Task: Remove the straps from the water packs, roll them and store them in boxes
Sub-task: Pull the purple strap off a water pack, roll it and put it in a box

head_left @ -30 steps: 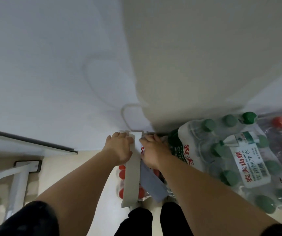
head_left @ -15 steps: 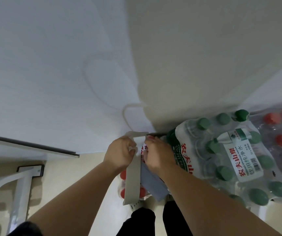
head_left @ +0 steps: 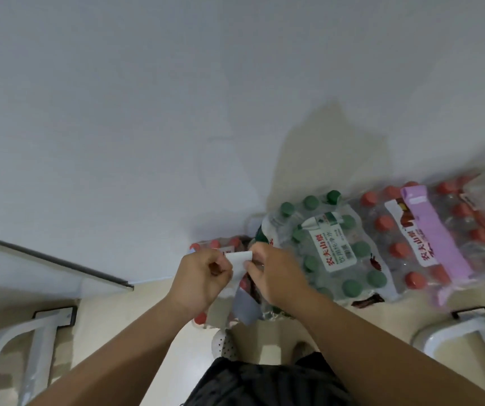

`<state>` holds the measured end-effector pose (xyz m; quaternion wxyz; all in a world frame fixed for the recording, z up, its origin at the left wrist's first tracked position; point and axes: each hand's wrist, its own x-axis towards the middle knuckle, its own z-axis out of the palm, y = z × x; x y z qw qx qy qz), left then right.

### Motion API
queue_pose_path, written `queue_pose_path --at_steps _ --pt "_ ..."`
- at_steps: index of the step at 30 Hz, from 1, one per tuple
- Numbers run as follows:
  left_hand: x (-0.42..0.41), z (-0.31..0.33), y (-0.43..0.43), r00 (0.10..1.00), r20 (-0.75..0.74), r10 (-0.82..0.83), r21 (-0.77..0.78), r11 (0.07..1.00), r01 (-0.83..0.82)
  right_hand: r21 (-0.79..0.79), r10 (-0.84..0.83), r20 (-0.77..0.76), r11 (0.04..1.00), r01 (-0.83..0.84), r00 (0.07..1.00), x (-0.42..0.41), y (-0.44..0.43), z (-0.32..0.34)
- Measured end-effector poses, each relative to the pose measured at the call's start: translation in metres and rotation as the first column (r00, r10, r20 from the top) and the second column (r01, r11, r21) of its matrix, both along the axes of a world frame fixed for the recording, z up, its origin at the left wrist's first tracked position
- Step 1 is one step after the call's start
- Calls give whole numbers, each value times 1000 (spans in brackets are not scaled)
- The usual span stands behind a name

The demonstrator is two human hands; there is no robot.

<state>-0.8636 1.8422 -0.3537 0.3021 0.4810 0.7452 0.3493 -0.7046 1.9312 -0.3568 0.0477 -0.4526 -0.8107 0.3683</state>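
Both hands, left hand (head_left: 203,273) and right hand (head_left: 267,273), pinch the strap (head_left: 239,259) in a narrow grip above the red-capped water pack (head_left: 220,244). Rolling tightly with edges aligned should keep it compact.

Three packs of water bottles lie on the floor: one with green caps (head_left: 335,253) in the middle, one with red caps (head_left: 440,238) to the right, and one with red caps (head_left: 220,244) on the near left, mostly hidden behind the hands. Two hands show, the left hand (head_left: 200,276) and the right hand (head_left: 273,273). One grey strap (head_left: 242,291) hangs between them, and one purple strap (head_left: 434,230) lies across the right pack.
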Motion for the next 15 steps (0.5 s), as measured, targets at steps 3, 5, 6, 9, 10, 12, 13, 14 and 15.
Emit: queue_pose_path --at_steps 3,5,6,9,10,12,13,14,15 --pt "22 28 3 994 92 63 -6 998 -63 -18 -33 -98 999 31 995 27 1 23" --pt "41 49 8 983 159 91 -20 996 -89 -49 -48 -153 998 41 987 45 3 36" --pt "53 58 11 976 191 106 -25 994 -103 -71 -59 -187 996 46 981 56 6 42" --pt "98 83 21 965 231 122 17 991 -129 -148 -111 -296 987 69 949 99 19 62" --pt "114 90 26 964 239 119 29 991 -130 -180 -127 -333 981 69 934 116 26 69" --pt "148 102 37 955 272 119 42 990 -135 -217 -142 -378 974 61 915 149 38 83" --pt "165 107 43 950 287 123 50 988 -143 -220 -143 -387 974 59 911 167 44 89" --pt "181 111 49 948 295 122 64 987 -147 -230 -148 -398 971 57 905 184 51 93" --pt "197 117 55 948 298 116 80 986 -146 -244 -154 -411 968 55 898 200 57 97"
